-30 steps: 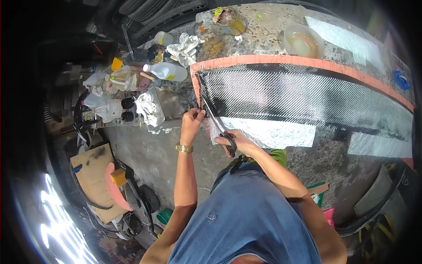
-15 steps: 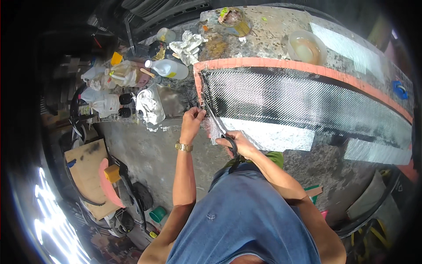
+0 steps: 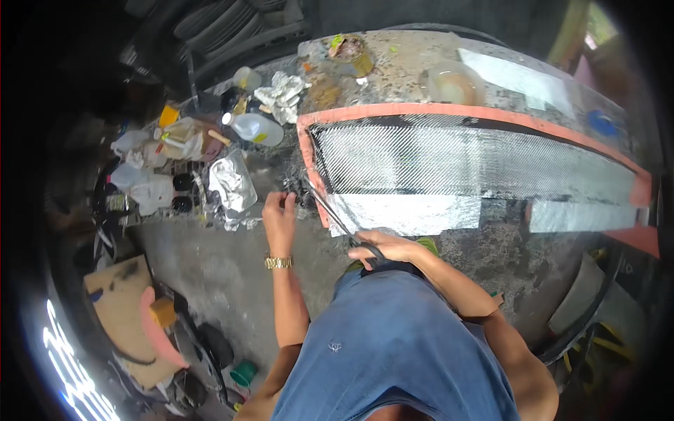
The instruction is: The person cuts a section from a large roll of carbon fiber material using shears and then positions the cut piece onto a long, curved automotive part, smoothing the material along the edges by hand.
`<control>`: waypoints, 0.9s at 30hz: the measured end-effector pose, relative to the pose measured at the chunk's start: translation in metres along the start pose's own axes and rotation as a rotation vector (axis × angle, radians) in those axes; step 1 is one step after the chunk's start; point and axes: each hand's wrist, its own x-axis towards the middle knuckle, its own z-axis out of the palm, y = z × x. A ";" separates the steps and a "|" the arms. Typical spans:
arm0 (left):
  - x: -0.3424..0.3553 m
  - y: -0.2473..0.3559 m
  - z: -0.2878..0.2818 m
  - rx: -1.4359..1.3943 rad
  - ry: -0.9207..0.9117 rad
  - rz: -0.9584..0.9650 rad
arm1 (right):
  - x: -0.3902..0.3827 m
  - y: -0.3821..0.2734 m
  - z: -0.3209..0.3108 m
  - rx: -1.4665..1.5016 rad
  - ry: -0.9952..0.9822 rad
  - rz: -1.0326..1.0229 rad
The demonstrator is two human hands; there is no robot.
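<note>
My right hand [image 3: 385,248] grips black-handled scissors [image 3: 339,221], whose long blades point up and left along the left edge of a panel. A black-and-silver woven cloth [image 3: 407,158], like carbon fibre, covers this long panel with its salmon-pink border [image 3: 393,110]. Just left of the panel's lower left corner is my left hand [image 3: 279,221], its thumb and fingers drawn together. Dark wisps show by the fingertips; what they pinch is too small to make out. White fibre sheet [image 3: 407,214] lies under the cloth's near edge.
Bottles and jugs [image 3: 256,129], crumpled white cloths [image 3: 234,181] and a can [image 3: 351,56] crowd the bench's left and back. A plastic bowl [image 3: 453,84] and a blue tape roll [image 3: 602,122] sit behind the panel. Cardboard [image 3: 119,309] stands at lower left.
My left hand has drawn away leftward from the panel's corner, its fingers still together. The scissors have stayed along the left edge. The whole view has shifted slightly.
</note>
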 end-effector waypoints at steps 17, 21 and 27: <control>-0.111 0.141 0.060 -0.343 -0.682 0.685 | -0.171 0.098 0.079 0.324 1.101 -0.469; -0.161 0.182 0.098 -0.344 -1.037 0.597 | -0.205 0.120 0.074 0.596 1.186 -0.670; -0.283 0.274 0.166 -0.196 -1.424 0.997 | -0.311 0.216 0.089 0.465 1.435 -0.726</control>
